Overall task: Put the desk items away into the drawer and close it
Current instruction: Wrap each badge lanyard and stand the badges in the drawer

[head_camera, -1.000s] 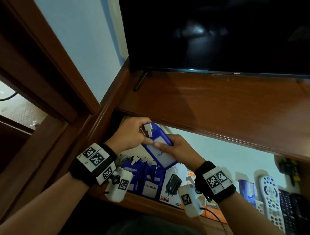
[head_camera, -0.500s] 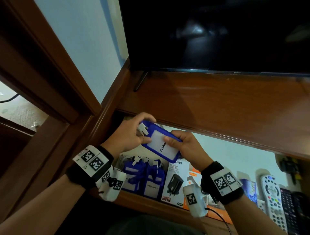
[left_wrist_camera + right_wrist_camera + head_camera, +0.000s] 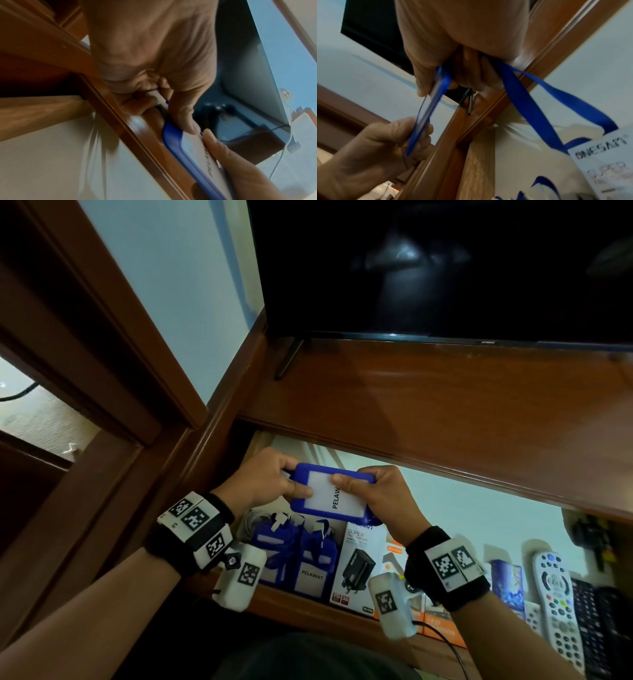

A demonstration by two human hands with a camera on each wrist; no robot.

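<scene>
Hands either end of badge holder

Head view dim, edges bowed by wide-angle lens. Glare is seen on the desk top. Both wrist views are motion-blurred and soft, hands underexposed.

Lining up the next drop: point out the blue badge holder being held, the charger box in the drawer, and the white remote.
blue badge holder [image 3: 329,496]: head view, white card face.
charger box [image 3: 358,568]: head view, the printed lid with the black plug.
white remote [image 3: 556,604]: head view, button face.
</scene>
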